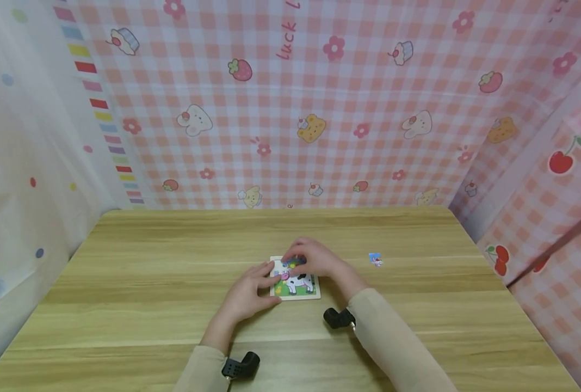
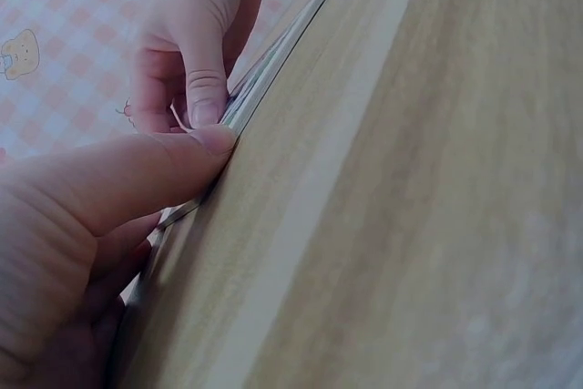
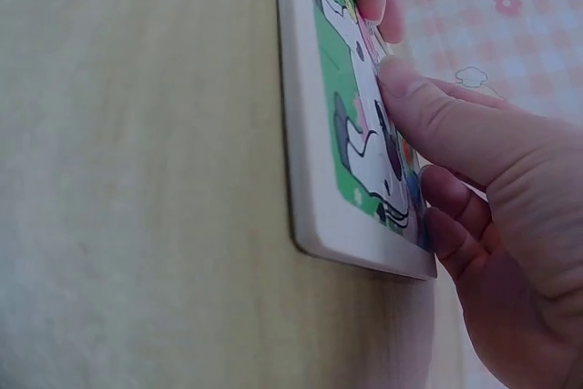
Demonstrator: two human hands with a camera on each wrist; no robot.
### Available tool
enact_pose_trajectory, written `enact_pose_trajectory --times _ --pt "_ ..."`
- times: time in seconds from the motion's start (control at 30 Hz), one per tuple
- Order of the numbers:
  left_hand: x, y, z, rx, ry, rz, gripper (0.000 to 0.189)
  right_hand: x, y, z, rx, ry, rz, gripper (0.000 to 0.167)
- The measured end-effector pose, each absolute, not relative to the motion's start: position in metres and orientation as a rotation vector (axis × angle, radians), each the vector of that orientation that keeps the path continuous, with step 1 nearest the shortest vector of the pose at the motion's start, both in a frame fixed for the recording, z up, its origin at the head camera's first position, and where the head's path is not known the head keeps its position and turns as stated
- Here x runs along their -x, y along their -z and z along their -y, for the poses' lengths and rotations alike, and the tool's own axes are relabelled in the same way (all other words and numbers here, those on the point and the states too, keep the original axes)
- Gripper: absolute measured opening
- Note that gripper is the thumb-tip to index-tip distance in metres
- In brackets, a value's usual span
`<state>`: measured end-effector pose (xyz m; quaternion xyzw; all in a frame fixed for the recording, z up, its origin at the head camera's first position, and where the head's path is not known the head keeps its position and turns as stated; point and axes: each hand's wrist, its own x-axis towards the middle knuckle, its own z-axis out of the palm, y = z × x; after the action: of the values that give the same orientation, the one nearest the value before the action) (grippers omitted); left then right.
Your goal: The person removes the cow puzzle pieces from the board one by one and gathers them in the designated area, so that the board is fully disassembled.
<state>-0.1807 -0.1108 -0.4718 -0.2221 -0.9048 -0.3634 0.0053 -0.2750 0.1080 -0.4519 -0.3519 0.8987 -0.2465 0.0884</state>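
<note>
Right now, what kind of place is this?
Probably a small play corner: a wooden table walled in by pink checked cloth printed with bunnies and strawberries, with a cow picture puzzle under both hands.
</note>
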Motion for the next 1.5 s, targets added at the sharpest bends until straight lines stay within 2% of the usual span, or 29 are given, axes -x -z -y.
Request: enact_pose_trajectory --times 0.27,0.93,1.5 --pt "0.1815 0.4733 0.1109 0.684 1.160 2.830 0.050 0.2754 0.4540 -0.1075 1.070 0.719 -2.680 0.030" --pt "0.1824 0.4762 0.1120 0.693 1.147 2.825 0.049 0.2719 0.4551 -0.1038 1.035 0.770 -2.694 0.015" --pt "0.1817 0.4740 0.1110 0.672 1.161 2.839 0.048 0.2674 0.4558 -0.1060 1.023 0.809 -2.714 0.019"
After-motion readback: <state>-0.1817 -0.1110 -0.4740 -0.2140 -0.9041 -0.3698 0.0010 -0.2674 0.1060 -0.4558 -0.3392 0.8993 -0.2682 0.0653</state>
